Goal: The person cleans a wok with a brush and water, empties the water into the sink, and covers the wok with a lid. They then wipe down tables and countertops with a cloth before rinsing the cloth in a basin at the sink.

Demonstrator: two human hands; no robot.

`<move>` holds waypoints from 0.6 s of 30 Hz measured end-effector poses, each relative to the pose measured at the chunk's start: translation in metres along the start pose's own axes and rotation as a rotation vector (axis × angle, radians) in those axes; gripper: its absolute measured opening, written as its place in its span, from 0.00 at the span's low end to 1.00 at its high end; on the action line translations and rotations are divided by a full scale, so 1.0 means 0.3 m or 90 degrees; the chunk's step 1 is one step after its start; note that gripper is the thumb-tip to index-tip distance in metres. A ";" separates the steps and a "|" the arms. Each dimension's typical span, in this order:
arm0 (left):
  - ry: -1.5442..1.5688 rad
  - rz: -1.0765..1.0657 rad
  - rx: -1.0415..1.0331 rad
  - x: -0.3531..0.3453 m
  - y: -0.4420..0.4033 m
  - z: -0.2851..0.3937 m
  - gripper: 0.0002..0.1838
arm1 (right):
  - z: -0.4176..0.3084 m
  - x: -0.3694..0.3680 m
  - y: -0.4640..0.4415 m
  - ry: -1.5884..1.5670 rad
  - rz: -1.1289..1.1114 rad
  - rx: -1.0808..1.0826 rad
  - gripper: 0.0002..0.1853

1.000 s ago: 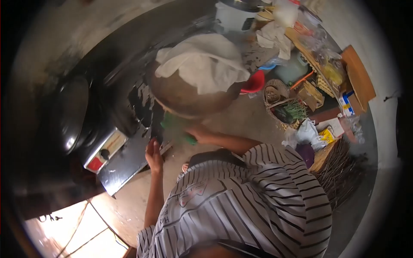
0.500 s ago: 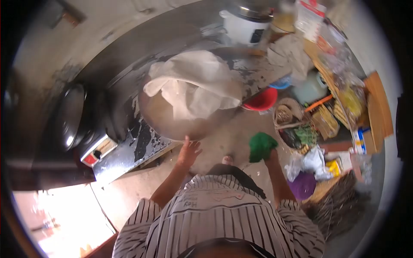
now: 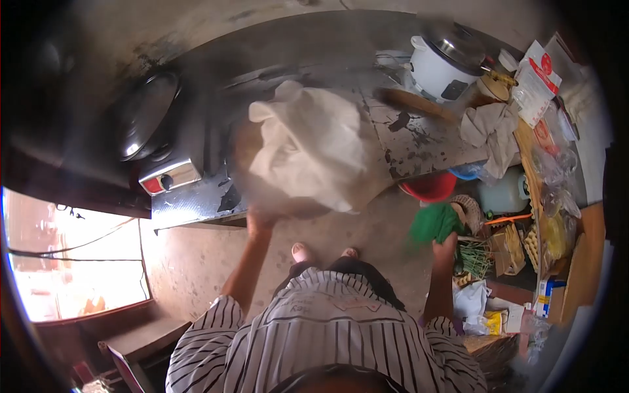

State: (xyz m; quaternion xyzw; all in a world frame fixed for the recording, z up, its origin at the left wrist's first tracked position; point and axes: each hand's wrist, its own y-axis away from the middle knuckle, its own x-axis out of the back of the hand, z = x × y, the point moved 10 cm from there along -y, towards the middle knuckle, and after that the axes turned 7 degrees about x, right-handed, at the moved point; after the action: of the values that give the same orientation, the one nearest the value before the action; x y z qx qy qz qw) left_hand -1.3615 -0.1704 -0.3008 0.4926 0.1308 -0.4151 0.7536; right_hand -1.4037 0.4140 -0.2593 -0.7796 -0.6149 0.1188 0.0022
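A crumpled white cloth (image 3: 321,147) lies heaped over a wide, round, brownish basin (image 3: 247,149) at the front of the dark counter. My left hand (image 3: 261,221) is at the basin's near rim, where its fingers are blurred and partly hidden. Off to the right, over the floor, my right hand (image 3: 445,247) is closed around a bunched green cloth (image 3: 436,223). The green cloth is smeared by motion.
Left of the basin stands a gas stove (image 3: 171,177) with a dark pan lid (image 3: 151,118). A rice cooker (image 3: 442,72) is at the back right. Below the counter edge sit a red basin (image 3: 431,188) and a gas cylinder (image 3: 503,196). Crowded shelving (image 3: 524,147) lines the right side.
The view has shifted. My left hand, spread below the basin before, is now up against its rim. My right hand has carried the green cloth outward to the right.
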 end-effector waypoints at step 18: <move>0.083 0.206 -0.222 0.292 0.216 0.386 0.29 | -0.102 -1.118 -0.329 0.744 -0.247 0.405 0.25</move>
State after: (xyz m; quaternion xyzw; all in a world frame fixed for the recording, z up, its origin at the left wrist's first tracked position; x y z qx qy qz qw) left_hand -1.2826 -0.3015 -0.2573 0.3953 0.1682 -0.2276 0.8739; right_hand -1.5649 0.1207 -0.1537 -0.5530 -0.5765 -0.1489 0.5828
